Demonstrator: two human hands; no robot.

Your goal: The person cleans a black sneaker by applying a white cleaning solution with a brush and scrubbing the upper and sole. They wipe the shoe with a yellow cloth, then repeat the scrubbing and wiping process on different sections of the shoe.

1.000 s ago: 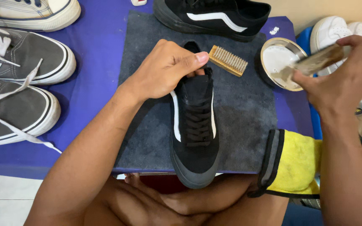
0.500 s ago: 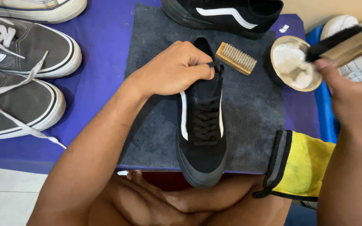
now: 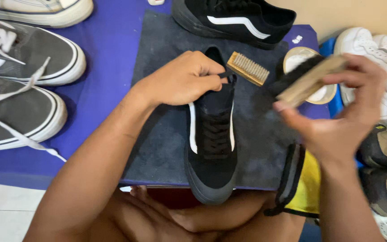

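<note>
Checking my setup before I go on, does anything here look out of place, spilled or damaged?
Nothing looks spilled or damaged. The left hand steadies the black shoe upright on the dark mat, and the right hand holds a wooden brush. Only the grey sneakers' white laces lie loose.

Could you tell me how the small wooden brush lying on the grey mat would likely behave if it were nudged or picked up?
The small wooden brush lies on its side on the grey mat, beside the black sneaker. Its blocky wooden back looks rigid and probably light. Being flat-sided, it would likely slide or tip rather than roll, and the mat's rough surface may resist sliding.
</note>
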